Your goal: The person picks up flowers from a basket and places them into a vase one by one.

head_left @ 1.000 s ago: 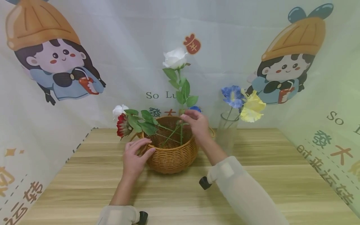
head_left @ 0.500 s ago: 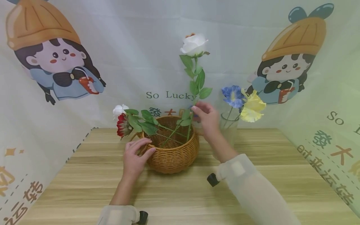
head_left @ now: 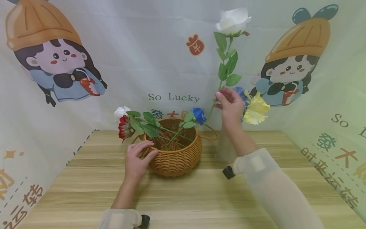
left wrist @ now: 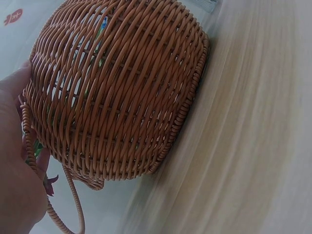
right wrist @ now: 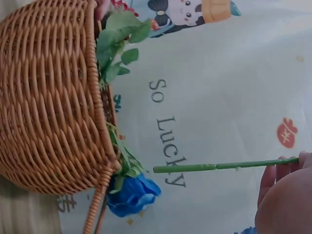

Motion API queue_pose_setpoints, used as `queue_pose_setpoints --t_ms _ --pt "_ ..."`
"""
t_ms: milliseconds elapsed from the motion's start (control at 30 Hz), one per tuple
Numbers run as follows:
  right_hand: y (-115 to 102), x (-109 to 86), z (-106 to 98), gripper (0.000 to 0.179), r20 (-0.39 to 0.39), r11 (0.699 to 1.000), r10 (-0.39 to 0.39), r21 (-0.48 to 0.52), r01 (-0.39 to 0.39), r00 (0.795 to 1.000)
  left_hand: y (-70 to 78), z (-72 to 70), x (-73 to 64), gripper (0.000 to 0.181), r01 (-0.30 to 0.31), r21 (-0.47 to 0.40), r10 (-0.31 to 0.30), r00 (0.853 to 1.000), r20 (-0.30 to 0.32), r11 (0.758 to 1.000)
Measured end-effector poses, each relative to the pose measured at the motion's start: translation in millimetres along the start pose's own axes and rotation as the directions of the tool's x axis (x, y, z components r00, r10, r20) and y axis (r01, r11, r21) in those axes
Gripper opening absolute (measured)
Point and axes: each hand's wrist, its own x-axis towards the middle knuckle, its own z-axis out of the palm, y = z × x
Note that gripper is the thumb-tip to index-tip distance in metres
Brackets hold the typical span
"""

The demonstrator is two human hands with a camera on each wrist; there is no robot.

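Head view: the right hand [head_left: 233, 109] pinches the green stem [head_left: 212, 110] of a layered white rose [head_left: 233, 21], held above and to the right of a round, ribbed wicker basket [head_left: 175, 163] (the left hand [head_left: 138, 160] grips its coiled rim [head_left: 177, 152]). A blue rose [head_left: 199, 116] leans out; the cloth backdrop [head_left: 128, 63] reads "So Lucky".

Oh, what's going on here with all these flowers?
A person's right hand holds a white rose with a long green stem aloft, its lower end clear of the round brown wicker basket. Their left hand holds the basket's rim. A red flower and a blue rose lean out of the basket. Beside the right hand, a ruffled yellow flower shows above a transparent, partly hidden vase.
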Motion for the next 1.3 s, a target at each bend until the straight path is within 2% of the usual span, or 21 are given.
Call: queue_pose_setpoints --t_ms 267,500,767,900,1000,1133,1300 --pt "-13.7 15.1 -15.8 0.008 -0.059 0.997 -0.072 -0.022 0.071 0.996 -0.2 -0.8 -0.6 0.028 0.012 0.0 -0.012 1.0 -0.002 1.0" --pt "-19.4 22.7 -28.1 0.01 -0.125 0.991 -0.128 -0.04 0.124 0.984 -1.3 -0.8 -0.6 0.028 0.004 0.006 -0.004 1.0 -0.002 1.0" --pt "-25.5 26.1 -35.0 0.011 -0.165 0.994 -0.11 -0.038 0.105 0.98 -2.1 -0.4 -1.7 0.028 0.004 0.006 -0.004 1.0 -0.005 1.0" --pt "-29.2 28.1 -38.1 0.011 -0.19 0.991 -0.133 -0.038 0.128 0.973 -1.3 -0.5 -1.4 0.028 0.006 0.004 -0.006 1.0 -0.004 1.0" --pt "-27.7 29.6 -41.2 0.011 -0.186 0.985 -0.162 -0.083 0.149 0.969 -0.4 -0.7 -0.4 0.028 0.004 0.0 -0.004 1.0 -0.006 1.0" --pt "-20.9 28.5 -47.6 0.01 -0.172 0.979 -0.147 -0.163 0.119 0.974 -0.7 -0.2 0.7 0.028 -0.013 -0.004 0.013 1.0 -0.011 1.0" --pt "-9.8 25.9 -56.7 0.009 -0.175 0.972 -0.092 -0.231 0.05 0.98 -1.6 0.3 0.3 0.028 -0.021 -0.001 0.021 1.0 -0.01 1.0"
